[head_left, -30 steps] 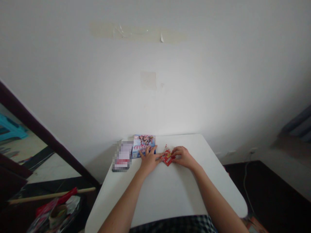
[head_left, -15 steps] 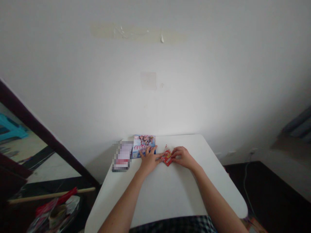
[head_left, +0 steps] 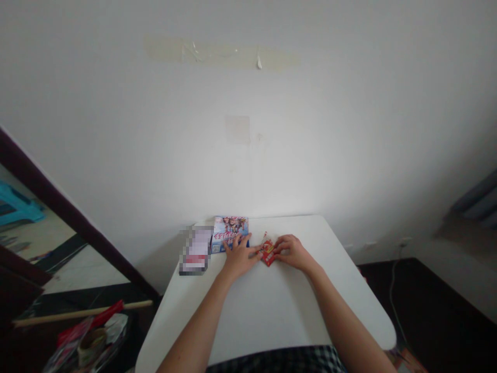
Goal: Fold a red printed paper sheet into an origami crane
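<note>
A small piece of folded red printed paper [head_left: 267, 254], pointed at top and bottom, stands or lies on the white table [head_left: 272, 316]; which, I cannot tell. The thumb and index finger of my left hand [head_left: 237, 259] hold its left edge, while the other fingers spread over a blue printed booklet [head_left: 229, 228]. My right hand [head_left: 292, 252] pinches the paper's right edge, fingers curled. Parts of both fingertips are hidden behind the paper.
Left of the booklet lies a blurred-out phone-like object [head_left: 195, 256]. A wall [head_left: 272, 166] rises behind the table. At the lower left are a wooden stick [head_left: 85, 313] and a bag of clutter [head_left: 93, 344]. A mirror [head_left: 77, 243] leans there.
Almost nothing differs. Both hands stay on the red paper, with at most a very slight shift of the fingers.
</note>
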Demonstrator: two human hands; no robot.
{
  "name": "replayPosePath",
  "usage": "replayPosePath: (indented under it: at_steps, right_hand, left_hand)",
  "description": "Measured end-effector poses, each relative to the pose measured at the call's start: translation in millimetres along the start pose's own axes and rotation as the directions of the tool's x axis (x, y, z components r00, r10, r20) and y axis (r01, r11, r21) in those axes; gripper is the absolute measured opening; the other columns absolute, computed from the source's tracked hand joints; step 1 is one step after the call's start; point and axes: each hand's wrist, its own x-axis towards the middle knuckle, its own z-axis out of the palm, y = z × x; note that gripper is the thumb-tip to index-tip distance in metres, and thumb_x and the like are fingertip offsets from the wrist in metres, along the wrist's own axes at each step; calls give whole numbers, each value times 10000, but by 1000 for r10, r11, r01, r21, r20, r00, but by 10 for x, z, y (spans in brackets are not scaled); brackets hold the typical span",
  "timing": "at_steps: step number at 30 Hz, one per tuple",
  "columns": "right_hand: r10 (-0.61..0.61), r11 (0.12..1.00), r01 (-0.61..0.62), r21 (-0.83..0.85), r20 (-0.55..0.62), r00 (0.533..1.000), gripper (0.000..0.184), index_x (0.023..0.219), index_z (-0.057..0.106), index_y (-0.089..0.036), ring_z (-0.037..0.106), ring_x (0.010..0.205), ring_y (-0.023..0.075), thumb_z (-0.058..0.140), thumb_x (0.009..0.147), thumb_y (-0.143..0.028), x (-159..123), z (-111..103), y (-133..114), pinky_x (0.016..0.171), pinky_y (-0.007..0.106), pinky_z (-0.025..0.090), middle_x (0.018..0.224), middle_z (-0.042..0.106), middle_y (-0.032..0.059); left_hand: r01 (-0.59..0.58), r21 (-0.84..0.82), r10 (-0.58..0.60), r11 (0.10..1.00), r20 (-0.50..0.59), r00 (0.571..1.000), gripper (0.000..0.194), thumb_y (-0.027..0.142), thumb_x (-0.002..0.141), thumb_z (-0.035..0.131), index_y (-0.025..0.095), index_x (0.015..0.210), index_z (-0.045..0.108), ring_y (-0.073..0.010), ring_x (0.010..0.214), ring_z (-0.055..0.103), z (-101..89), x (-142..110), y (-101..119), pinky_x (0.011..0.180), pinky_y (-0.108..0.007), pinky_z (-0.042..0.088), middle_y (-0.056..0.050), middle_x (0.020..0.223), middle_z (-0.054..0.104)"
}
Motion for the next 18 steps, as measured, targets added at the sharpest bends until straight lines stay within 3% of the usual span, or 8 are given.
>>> replayPosePath:
  at_steps: [18]
  right_hand:
    - [-36, 999, 36, 18, -4, 999, 114, 813, 789, -285, 665, 972, 213, 815, 762, -384, -4, 22, 64, 970, 390, 430, 989, 739, 37]
  left_hand:
    - [9, -1, -9, 1000, -22, 1000, 327, 597, 909, 509, 529, 1183, 675, -383, 1487, 227, 22, 28, 11, 1086, -819, -1, 17, 1578, 425]
